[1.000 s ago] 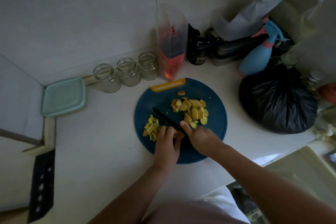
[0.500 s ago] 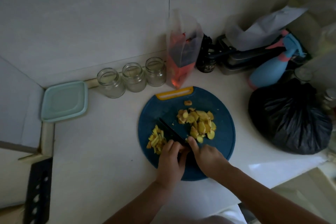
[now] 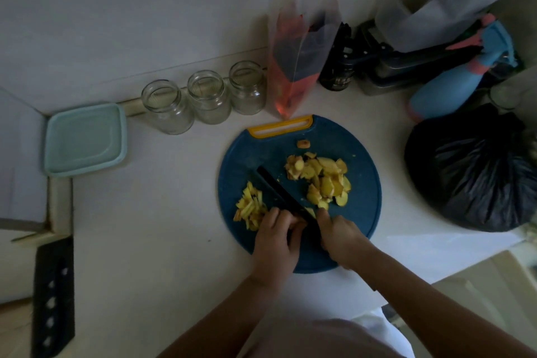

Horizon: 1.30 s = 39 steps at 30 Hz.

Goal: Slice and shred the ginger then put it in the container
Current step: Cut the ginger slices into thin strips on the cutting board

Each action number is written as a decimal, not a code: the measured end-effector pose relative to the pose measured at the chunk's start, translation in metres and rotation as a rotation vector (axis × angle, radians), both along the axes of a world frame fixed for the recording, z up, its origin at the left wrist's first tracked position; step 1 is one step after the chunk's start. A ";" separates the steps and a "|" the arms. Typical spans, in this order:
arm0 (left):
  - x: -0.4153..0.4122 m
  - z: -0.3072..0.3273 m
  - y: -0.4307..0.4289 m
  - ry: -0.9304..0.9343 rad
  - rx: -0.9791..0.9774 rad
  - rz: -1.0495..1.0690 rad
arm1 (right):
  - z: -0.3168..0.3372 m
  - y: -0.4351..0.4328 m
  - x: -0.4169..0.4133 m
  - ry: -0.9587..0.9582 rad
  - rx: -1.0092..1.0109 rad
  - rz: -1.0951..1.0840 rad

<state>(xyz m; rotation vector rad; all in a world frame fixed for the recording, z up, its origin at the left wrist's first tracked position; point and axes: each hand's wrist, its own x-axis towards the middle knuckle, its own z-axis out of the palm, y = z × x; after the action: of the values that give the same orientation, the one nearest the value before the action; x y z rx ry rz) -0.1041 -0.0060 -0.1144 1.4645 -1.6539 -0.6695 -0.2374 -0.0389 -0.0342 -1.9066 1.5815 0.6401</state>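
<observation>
Grips the black knife point(image 3: 279, 193) by its handle with the right hand point(image 3: 343, 237), blade slanted across the round blue cutting board point(image 3: 360, 212). Pins a ginger piece point(image 3: 298, 221) to the board under the curled fingers of the left hand point(image 3: 276, 241), tight against the blade. Shows ginger shreds point(image 3: 250, 209) heaped left of the blade and ginger slices point(image 3: 322, 180) piled right of it. Finds the teal-lidded container point(image 3: 84, 139) shut, in the tabletop's point(image 3: 159, 241) far left corner, well apart from the board.

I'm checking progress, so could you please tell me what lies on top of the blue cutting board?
Visible: ginger slices, a pile of shreds, one stray piece and the black knife. The left hand and right hand hide whatever lies beneath them.
</observation>
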 end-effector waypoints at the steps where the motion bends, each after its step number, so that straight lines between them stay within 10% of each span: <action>1: 0.000 0.000 0.001 0.004 -0.004 -0.001 | 0.002 0.001 0.000 0.010 0.008 0.000; 39: -0.002 0.001 0.003 -0.068 -0.034 0.015 | -0.003 -0.001 0.022 0.096 -0.076 0.087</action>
<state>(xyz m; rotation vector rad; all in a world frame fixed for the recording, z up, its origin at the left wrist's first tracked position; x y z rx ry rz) -0.1059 -0.0033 -0.1134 1.4884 -1.6962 -0.5863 -0.2157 -0.0402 -0.0372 -2.0373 1.6092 0.7280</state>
